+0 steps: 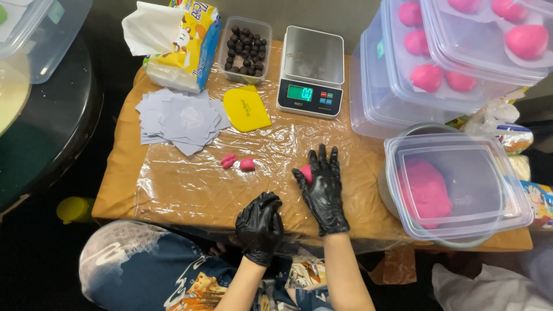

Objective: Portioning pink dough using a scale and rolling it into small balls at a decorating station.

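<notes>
plastic-wrapped brown table (173,190): right black-gloved hand (322,184) flat, fingers spread, pressing small pink dough lump (306,173) under its thumb side. left black-gloved hand (259,222) curled, empty, just beside, below-left of the lump.

Wooden table (124,173) under clear plastic film (190,184); on it: digital scale (311,72), yellow scraper (246,108), paper squares (178,120), pink dough pieces (238,163).

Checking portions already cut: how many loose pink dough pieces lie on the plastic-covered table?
3: two pink pieces side by side left of centre, and one pink piece under the right hand. More may be hidden beneath the gloves.
</notes>
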